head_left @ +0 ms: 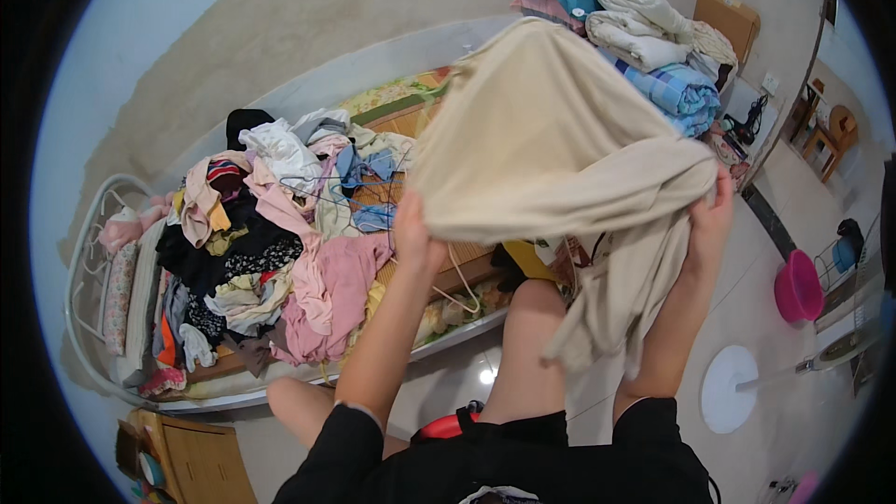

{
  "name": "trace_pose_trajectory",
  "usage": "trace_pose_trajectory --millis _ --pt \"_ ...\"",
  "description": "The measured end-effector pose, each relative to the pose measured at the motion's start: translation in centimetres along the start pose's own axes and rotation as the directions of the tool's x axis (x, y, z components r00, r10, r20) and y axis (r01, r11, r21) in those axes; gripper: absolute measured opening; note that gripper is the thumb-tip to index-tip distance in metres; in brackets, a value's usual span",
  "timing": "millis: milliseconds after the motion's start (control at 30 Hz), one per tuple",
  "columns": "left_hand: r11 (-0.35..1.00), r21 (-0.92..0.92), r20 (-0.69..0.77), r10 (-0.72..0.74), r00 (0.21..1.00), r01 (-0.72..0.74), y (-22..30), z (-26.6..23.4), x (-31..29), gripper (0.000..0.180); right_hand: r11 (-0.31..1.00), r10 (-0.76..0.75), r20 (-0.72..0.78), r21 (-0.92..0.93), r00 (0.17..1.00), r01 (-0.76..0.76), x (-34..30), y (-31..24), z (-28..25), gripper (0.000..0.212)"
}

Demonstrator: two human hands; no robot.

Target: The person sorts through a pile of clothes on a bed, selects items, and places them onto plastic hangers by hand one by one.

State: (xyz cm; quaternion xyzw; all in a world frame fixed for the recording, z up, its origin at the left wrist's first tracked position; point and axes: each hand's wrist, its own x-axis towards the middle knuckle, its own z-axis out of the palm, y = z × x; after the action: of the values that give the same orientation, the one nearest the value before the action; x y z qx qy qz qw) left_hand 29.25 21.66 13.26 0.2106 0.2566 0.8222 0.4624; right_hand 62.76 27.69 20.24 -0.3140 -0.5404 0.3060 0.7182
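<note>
A beige long-sleeved top [541, 131] hangs spread out in front of me, its cloth slightly blurred by motion. My left hand [416, 231] grips its lower left edge, the fingers partly behind the cloth. On the other side my right hand [709, 210] is closed on the fabric near a bunched fold. From there a loose length, seemingly a sleeve, droops over my right forearm toward my knee. Part of the bed and the things behind the garment are hidden by it. Left of my left hand lies a pink garment [341, 285] at the edge of a clothes heap.
A big heap of mixed clothes [271, 233] covers the left of the bed, with hangers [457, 285] by its front edge. Folded quilts [644, 23] are stacked at the far right end. A pink basin [799, 286] and a white round base [731, 388] stand on the floor.
</note>
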Motion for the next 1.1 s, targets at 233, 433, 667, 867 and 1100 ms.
trace_pose_trajectory --millis 233,433,667,867,1100 --pt "0.934 -0.243 0.146 -0.231 0.962 0.261 -8.5 1.8 11.8 0.037 0.554 -0.332 0.173 -0.76 0.927 0.34 4.1 5.8 1.0 0.065" --pt "0.611 0.777 0.118 0.093 0.989 -0.15 -10.7 -8.6 4.8 0.031 0.642 -0.098 0.301 -0.709 0.949 0.291 -8.7 10.1 5.6 0.041" --pt "-0.254 0.84 0.518 0.107 0.849 -0.48 0.4 -18.8 -6.5 0.03 0.898 0.084 0.672 -0.371 0.735 0.237 -22.9 9.4 14.7 0.036" --pt "-0.54 0.818 0.37 0.226 0.901 -0.2 9.3 -23.8 -8.8 0.034 0.835 0.144 0.763 -0.435 0.63 0.337 -27.2 15.4 18.4 0.044" --pt "-0.424 0.906 0.219 0.436 0.873 -0.015 11.7 -27.5 -9.9 0.041 0.788 0.224 0.755 -0.513 0.616 0.341 -23.2 19.3 22.6 0.027"
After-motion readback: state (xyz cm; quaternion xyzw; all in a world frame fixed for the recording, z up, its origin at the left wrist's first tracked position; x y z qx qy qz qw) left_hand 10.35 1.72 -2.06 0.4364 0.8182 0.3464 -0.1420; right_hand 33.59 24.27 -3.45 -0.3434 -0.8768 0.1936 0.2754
